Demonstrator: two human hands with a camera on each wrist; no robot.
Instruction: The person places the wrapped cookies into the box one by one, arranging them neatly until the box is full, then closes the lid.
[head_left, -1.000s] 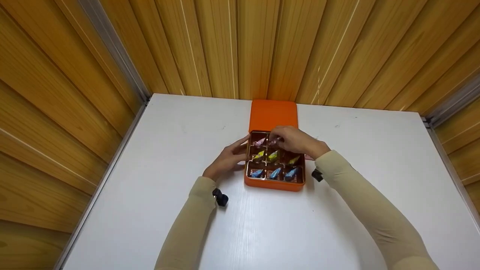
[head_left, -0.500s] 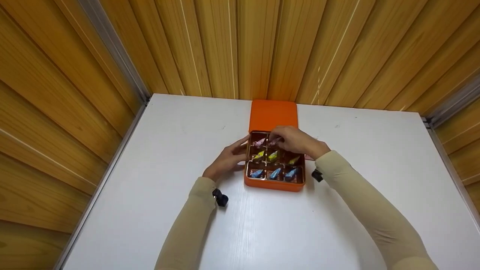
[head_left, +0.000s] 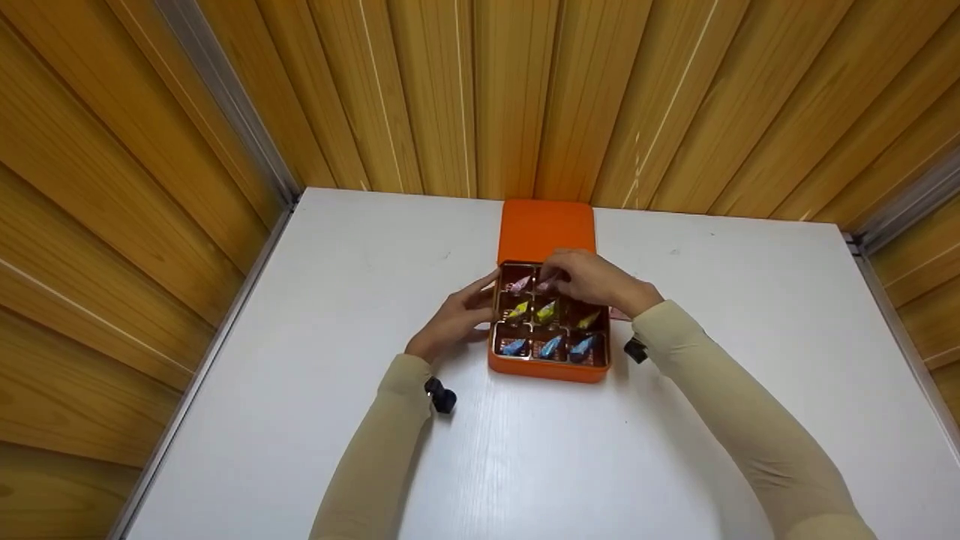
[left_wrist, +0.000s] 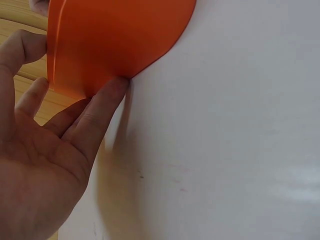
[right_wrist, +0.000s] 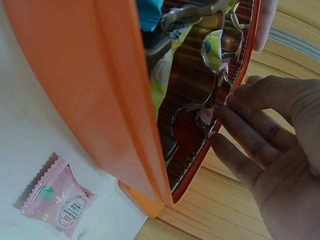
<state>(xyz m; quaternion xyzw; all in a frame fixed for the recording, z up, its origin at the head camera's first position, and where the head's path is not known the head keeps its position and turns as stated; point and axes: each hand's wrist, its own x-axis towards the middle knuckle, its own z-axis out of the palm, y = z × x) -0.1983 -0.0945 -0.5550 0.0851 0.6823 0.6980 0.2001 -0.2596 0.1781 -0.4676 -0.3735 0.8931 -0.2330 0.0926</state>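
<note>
An orange box [head_left: 551, 371] has a dark tray with compartments holding small wrapped candies in pink, yellow and blue. My left hand [head_left: 454, 319] rests its spread fingers on the box's left side; the left wrist view shows one fingertip [left_wrist: 117, 85] low on the wall close to the white table. From the right, my right hand [head_left: 589, 277] reaches into the back middle compartment. Its thumb and fingers pinch a pink candy [head_left: 547, 284], mostly hidden by the hand. In the right wrist view, the fingertips are at the tray's edge, beside a bit of pink wrapper [right_wrist: 205, 116].
An orange lid [head_left: 547, 229] lies behind the box near the wood-patterned wall [head_left: 420, 97]. A loose pink wrapped candy [right_wrist: 60, 200] is on the white table [head_left: 360, 300] to the right of the box, largely covered by my right wrist in the head view.
My right hand has risen very slightly at the back middle compartment. The left hand and the box have stayed in place.
</note>
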